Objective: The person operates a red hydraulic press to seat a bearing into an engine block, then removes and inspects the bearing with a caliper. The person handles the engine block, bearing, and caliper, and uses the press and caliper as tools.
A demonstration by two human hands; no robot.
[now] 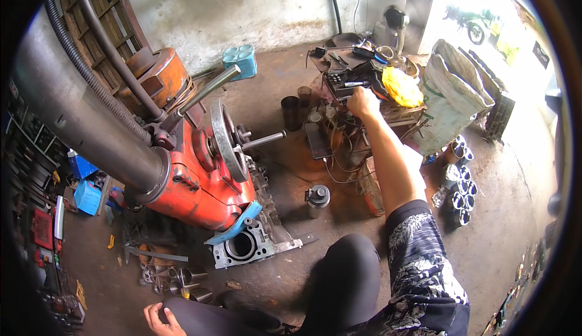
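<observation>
My right arm stretches forward to a low, cluttered tool stand (403, 116). There my right hand (364, 103) is closed, its fingers largely hidden from above. A short silver rod-shaped tool (354, 84) shows just beyond the knuckles; whether it is gripped is unclear. Beside it are a dark tool case (339, 80) and a yellow bag or cloth (402, 87). My left hand (162, 321) rests near my left thigh, holding nothing, its fingers loosely bent and apart. To the left, a red machine (200, 193) with a handwheel (225, 139) stands over a grey engine block (267, 250).
A grey lidded canister (317, 201) stands on the floor before my knees. Several metal cylinder sleeves (464, 193) lie at the right, near a big white sack (451, 96). Connecting rods (160, 278) lie left of my legs. A blue container (240, 63) is by the wall.
</observation>
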